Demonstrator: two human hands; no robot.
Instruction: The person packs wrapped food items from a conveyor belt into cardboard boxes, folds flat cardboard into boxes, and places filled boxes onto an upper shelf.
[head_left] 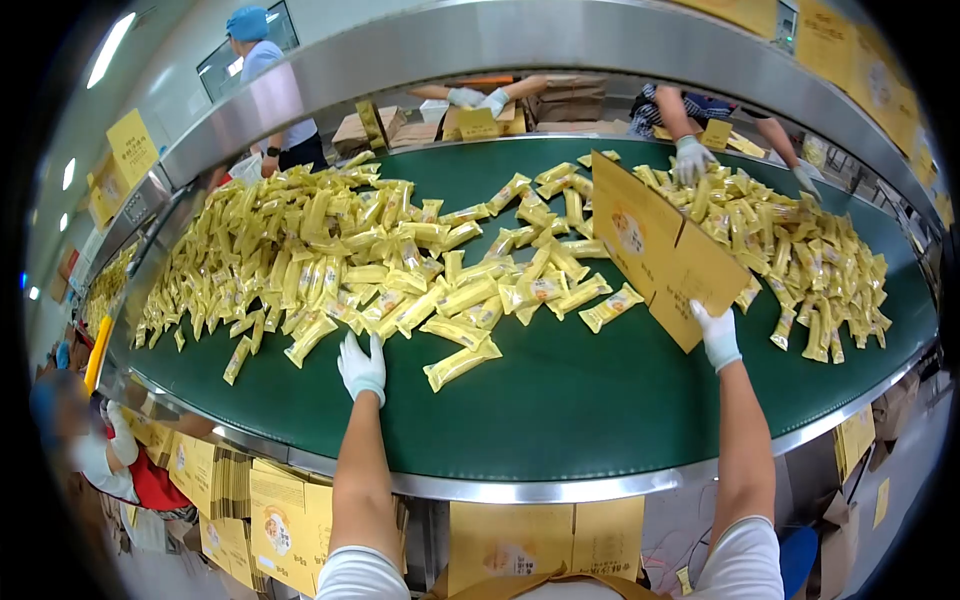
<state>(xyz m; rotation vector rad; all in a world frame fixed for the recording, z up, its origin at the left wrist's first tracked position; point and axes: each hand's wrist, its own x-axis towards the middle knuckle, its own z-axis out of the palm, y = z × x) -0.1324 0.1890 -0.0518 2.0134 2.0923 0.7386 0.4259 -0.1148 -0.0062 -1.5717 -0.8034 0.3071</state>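
Note:
My left hand (362, 367), in a white glove, lies over the green belt (540, 420) with its fingers spread, just below the near edge of a large heap of yellow wrapped packets (300, 230). A flat yellow cardboard piece (650, 240) stands tilted on the belt, and my right hand (716, 335), also gloved, grips its lower right corner. Left of the cardboard is a looser group of packets (540, 285). More packets (820, 270) are piled to its right.
Across the belt, co-workers' gloved hands (480, 101) hold a box, and another gloved hand (692, 160) touches the right pile. A person in a blue cap (250, 24) stands behind the metal rail (400, 55). Printed cartons (290, 525) stand below the near edge.

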